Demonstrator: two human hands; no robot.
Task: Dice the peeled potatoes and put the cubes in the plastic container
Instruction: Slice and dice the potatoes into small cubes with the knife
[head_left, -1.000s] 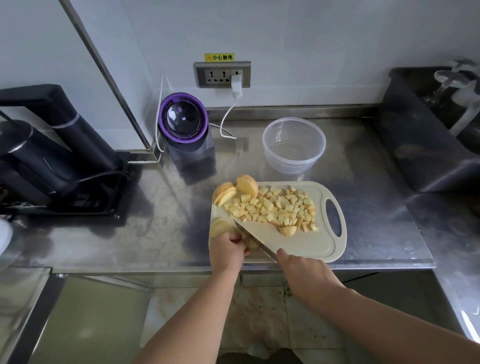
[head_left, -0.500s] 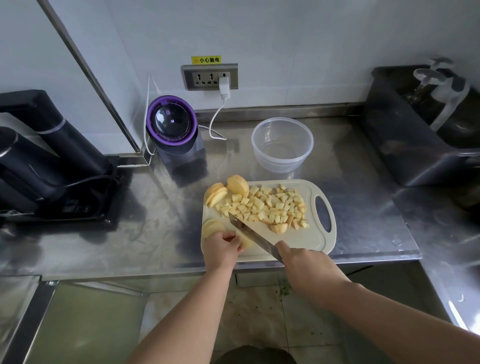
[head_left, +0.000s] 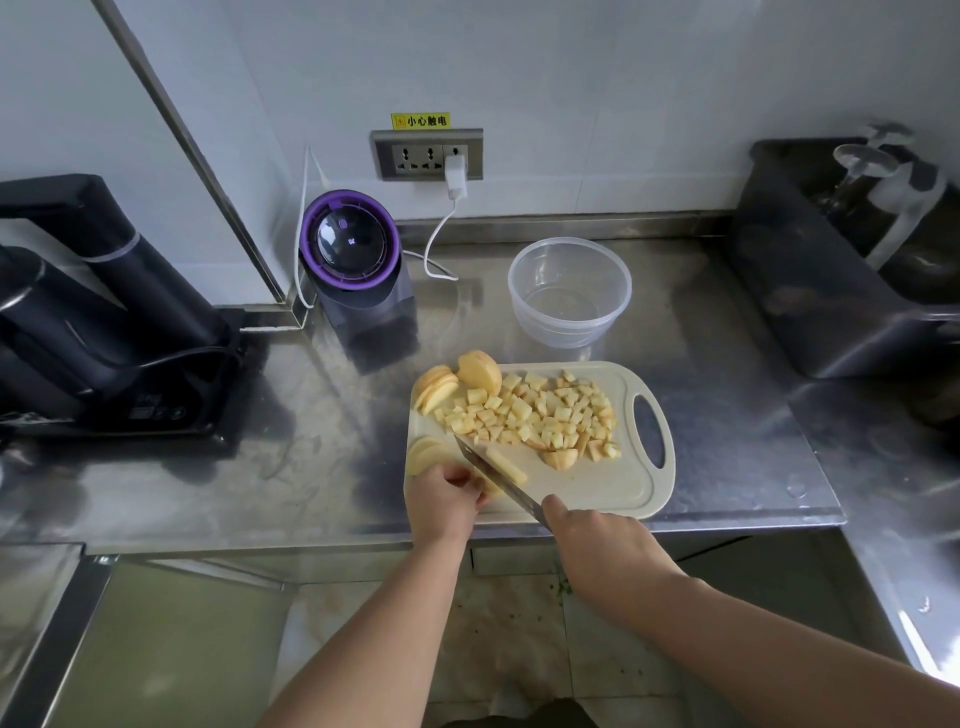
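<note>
Since half a second ago our blade has come down, and a pale potato strip (head_left: 506, 466) now lies freed to its right. Far left of the left hand stand a black countertop appliance (head_left: 93, 312) and, nearer, a purple-ringed dark gadget (head_left: 353, 244), both well clear of the work. Our left hand (head_left: 444, 499) curls its fingers over a stack of pale yellow potato slices (head_left: 423, 456), pinning it, we judge, with fingertips tucked back. Just beside those fingers the steel-bladed kitchen knife (head_left: 493, 478) slants across the beige plastic cutting board (head_left: 597, 488). Our right hand (head_left: 597, 540) is wrapped round its handle at the near edge. Beyond the right hand lies the pile of small yellow potato cubes (head_left: 540, 415). Past that is the clear round plastic container (head_left: 569, 332), holding no cubes, with nothing standing between. Well right of that hand sits a dark grey tub (head_left: 810, 291).
</note>
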